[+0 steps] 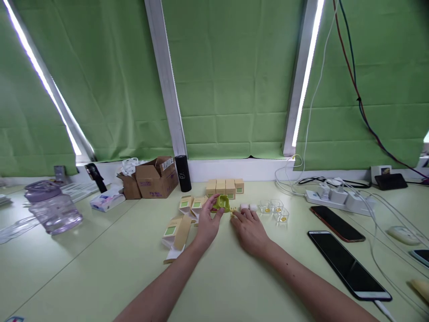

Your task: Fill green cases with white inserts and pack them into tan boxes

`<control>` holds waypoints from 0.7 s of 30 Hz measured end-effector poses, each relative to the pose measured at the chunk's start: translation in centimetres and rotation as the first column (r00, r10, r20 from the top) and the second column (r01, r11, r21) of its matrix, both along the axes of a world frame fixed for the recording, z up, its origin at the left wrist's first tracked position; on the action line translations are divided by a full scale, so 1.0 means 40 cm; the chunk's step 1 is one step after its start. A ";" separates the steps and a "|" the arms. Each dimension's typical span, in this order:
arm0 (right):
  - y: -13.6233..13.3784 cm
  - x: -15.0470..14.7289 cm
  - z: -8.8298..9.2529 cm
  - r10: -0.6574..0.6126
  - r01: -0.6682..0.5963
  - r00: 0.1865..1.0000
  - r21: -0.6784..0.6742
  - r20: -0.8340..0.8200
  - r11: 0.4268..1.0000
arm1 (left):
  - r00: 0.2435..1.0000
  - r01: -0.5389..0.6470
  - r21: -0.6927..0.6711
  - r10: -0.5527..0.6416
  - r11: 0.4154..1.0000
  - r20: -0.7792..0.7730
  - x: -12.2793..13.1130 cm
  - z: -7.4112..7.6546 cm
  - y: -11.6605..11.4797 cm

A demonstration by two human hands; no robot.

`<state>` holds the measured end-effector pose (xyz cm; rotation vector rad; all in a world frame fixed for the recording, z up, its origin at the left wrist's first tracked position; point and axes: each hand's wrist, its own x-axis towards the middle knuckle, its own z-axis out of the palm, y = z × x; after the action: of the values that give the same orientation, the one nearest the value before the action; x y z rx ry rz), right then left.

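Observation:
My left hand (208, 222) grips a small olive-green square tray (221, 203), tilted up off the pale green table (100, 268). My right hand (250, 230) lies on the table just right of it, fingers bent down over something small that I cannot make out. Two small white blocks (248, 207) sit beyond my right fingertips. Further right stand three clear plastic cups (275, 209) with yellow pieces inside. A row of tan cardboard boxes (225, 186) stands behind the tray. Open and flattened tan boxes (182, 219) with green labels lie left of my left hand.
Two phones (348, 264) lie at the right, with a power strip and chargers (335, 196) and trailing cables. A black cylinder (182, 173), open brown carton (156, 177), tissue pack (107, 201) and purple water jug (52, 208) stand at the left. Green blinds hang behind.

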<state>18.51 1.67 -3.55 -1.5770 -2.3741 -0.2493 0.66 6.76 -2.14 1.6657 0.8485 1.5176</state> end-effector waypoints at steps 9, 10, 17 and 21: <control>0.017 -0.011 0.016 0.033 -0.038 0.997 0.072 0.073 0.997 | 0.997 0.069 -0.043 -0.068 0.997 0.024 0.006 -0.002 -0.010; 0.012 -0.012 0.019 0.047 -0.053 0.997 0.094 0.065 0.994 | 0.998 0.067 -0.044 -0.067 0.997 0.019 0.007 -0.002 -0.010; -0.057 -0.012 0.026 0.176 -0.103 0.962 0.319 -0.210 0.942 | 0.998 0.059 -0.046 -0.060 0.997 -0.025 0.012 0.003 -0.020; -0.074 -0.010 0.019 0.155 -0.016 0.877 0.296 -0.455 0.955 | 0.999 0.036 -0.038 -0.038 0.999 -0.036 0.016 -0.002 -0.023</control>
<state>18.13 -1.30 -2.79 -1.2235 -1.9210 -0.1523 1.30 5.84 -2.22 1.6779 0.8559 1.4412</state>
